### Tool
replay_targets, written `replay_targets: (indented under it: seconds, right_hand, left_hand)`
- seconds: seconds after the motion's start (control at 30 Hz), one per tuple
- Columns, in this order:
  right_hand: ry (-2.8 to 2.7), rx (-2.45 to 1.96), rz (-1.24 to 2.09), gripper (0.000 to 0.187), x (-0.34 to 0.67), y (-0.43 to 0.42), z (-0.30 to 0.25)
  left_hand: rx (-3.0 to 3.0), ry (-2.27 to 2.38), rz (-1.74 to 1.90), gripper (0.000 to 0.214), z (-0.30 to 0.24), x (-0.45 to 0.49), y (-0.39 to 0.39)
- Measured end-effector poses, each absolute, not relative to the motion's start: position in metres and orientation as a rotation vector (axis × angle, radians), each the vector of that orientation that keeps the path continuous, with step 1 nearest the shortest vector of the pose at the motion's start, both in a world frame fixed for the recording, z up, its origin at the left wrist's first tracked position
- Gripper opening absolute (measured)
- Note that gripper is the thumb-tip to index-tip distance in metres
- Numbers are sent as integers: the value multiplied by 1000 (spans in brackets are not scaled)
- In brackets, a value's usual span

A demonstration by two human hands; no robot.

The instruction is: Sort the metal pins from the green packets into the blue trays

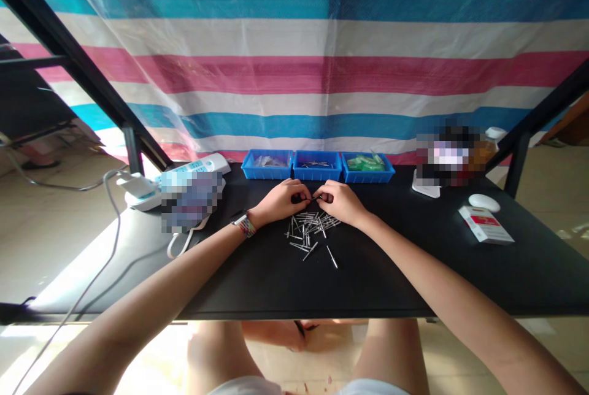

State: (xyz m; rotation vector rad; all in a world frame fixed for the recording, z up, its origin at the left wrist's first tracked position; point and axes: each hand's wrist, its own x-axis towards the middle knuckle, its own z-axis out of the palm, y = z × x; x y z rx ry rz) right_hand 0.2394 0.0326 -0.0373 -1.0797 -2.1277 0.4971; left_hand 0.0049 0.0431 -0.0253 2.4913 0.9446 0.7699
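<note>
My left hand (281, 200) and my right hand (341, 201) meet over the black table (257, 272), fingertips pinched together on a small metal pin (315, 198) between them. Just below the hands lies a loose pile of several metal pins (309, 230), with one stray pin (332, 257) nearer to me. A patterned band is on my left wrist. Behind the hands stand three blue bins: the left bin (267, 164), the middle bin (317, 165) with metal pins, and the right bin (367, 167) with green parts.
A white power strip (188, 169) and cable lie at the back left. A white mouse (484, 202) and a red and white box (486, 224) lie at the right. A striped tarp (322, 64) hangs behind. Black frame posts stand at both sides.
</note>
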Motion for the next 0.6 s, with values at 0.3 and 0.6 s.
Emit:
replay_targets:
  seconds: [0.3, 0.6]
  right_hand:
    - [-2109, -1117, 431, 10, 238, 30, -36]
    - [-1769, -1040, 780, 11, 235, 35, -34]
  left_hand:
    - [2516, 992, 805, 9, -27, 7, 40]
    - [2361, 979, 1162, 6, -24, 8, 38]
